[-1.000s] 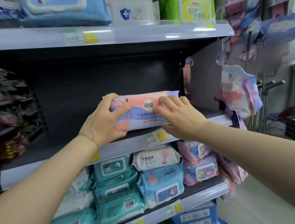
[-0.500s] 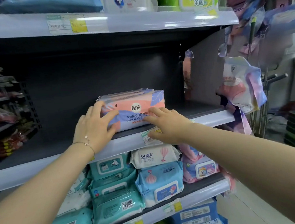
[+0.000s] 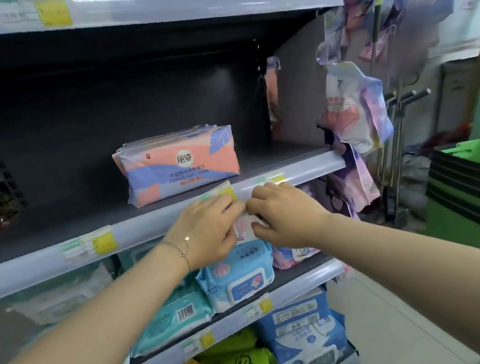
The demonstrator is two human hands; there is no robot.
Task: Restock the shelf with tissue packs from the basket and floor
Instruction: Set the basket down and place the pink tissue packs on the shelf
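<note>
Both hands have come off the tissue pack [image 3: 180, 166] and dropped to the front rail of the shelf [image 3: 297, 164]. That pack now lies flat on the dark shelf board, set back a little from the edge, its long face outward: pink and purple-blue wrapping, a leaf pattern at one corner, a round white logo and printed lines below it. Left hand [image 3: 208, 227] and right hand [image 3: 287, 212] meet fingertip to fingertip just below a yellow price label [image 3: 225, 191], fingers curled, in front of a white pack [image 3: 244, 229] on the tier underneath; whether either hand grips anything I cannot tell.
</note>
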